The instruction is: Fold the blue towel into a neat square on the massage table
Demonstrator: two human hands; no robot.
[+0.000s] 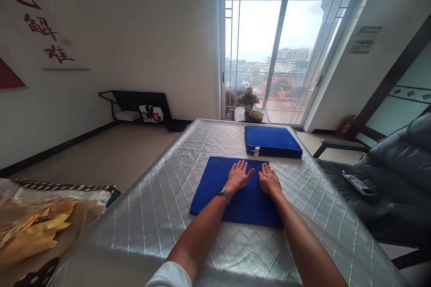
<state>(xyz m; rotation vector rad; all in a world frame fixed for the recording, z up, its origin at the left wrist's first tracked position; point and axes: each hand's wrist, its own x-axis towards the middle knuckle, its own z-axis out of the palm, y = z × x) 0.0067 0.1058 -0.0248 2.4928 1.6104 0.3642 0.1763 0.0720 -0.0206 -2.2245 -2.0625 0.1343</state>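
Observation:
A flat blue fabric panel [212, 188] lies on the table in front of me. My left hand [239, 175] rests palm down on its upper middle, fingers stretched forward and thumb out to the right. Near the panel's right edge, my right hand [269, 178] also lies flat with straight fingers. Neither hand grasps anything. Just beyond them sits a blue folded fabric stack [272, 139], with a small white tag [256, 151] hanging at its front left. Whether the near panel has several layers I cannot tell.
A quilted silver cover [161, 202] spreads over the table. To the right stands a dark armchair [397, 188] with a white device [358, 184] on its seat. Yellow paper [40, 228] lies at the lower left. A potted plant [248, 98] stands before the glass doors.

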